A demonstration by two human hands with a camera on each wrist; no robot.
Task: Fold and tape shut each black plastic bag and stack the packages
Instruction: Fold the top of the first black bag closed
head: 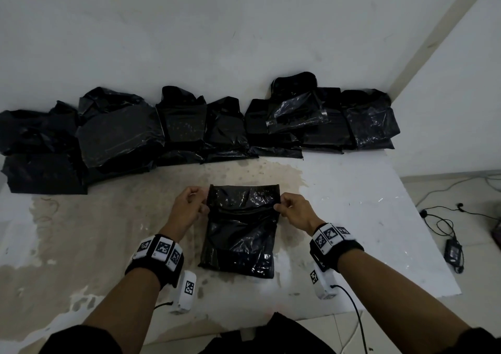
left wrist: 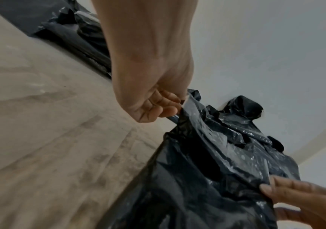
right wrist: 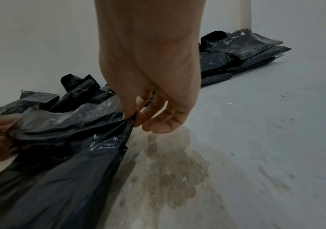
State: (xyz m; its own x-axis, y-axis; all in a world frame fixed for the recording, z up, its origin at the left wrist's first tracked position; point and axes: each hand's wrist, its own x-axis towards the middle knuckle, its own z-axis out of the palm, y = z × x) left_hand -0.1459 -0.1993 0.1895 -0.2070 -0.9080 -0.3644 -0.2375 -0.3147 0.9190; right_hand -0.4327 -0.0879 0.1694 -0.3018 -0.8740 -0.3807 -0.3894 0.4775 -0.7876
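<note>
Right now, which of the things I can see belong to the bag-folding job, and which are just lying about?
Part of the job:
- black bag, pinched at its far side edges by the left hand and right hand
- black packages along the wall

Lying about:
- power adapter and cables on the floor
- worn, stained table

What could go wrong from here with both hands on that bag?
Each grip is only a fingertip pinch: left hand and right hand hold the thin side edges of the black bag, so the glossy film might slip or tear. No tape is visible, so the fold may spring open.
</note>
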